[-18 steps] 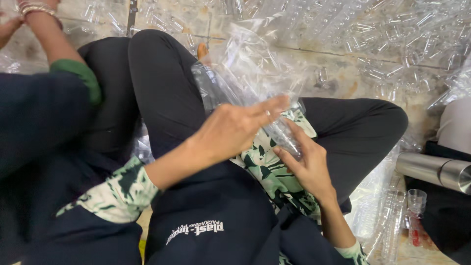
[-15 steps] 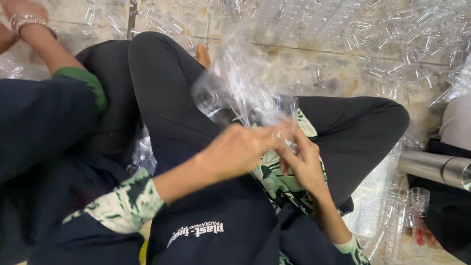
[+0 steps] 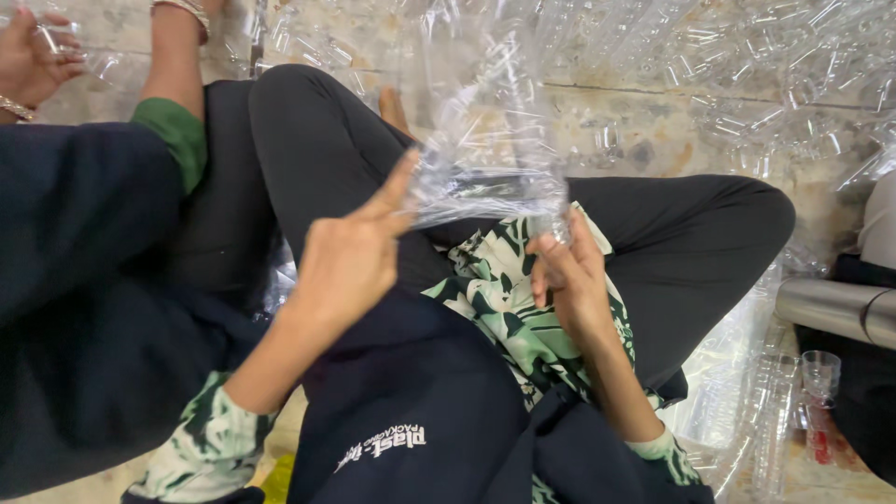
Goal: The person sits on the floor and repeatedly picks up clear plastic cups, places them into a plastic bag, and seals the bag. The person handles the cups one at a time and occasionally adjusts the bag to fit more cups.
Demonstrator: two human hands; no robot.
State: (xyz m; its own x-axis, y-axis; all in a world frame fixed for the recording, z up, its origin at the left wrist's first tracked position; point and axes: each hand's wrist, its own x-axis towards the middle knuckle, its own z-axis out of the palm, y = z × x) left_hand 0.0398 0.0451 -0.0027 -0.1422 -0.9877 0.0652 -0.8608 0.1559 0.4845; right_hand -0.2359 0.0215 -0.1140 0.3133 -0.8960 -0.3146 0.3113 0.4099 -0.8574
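Seated cross-legged on a pale stone floor (image 3: 653, 131), black trousers (image 3: 308, 140) filling the middle of the view, patterned green and white cloth (image 3: 509, 308) across the lap. Heaps of clear plastic cups (image 3: 747, 65) strewn along the far side and at the right. Metal cylinder (image 3: 835, 313) lying at the right edge, with a small clear cup (image 3: 819, 366) standing just near of it.

Compared with half a second ago: hands then close together over the lap, almost touching; now drawn apart, with the clear plastic bag (image 3: 485, 140) lifted and spread wide between them, reaching further toward the far side than before.

Left hand (image 3: 350, 261) raised at centre-left, index finger pointing up against the bag's left edge, the other fingers curled in; pinching that edge, though thumb contact hidden behind the hand. Right hand (image 3: 569, 280) at centre-right, fingers bent and closed on the bag's lower right corner. Bag held taut above the lap, between both hands.

Another person's hand (image 3: 33, 61) at the far left corner, with a bangle, closed around a clear cup; a green cuff (image 3: 173, 140) just right of it.
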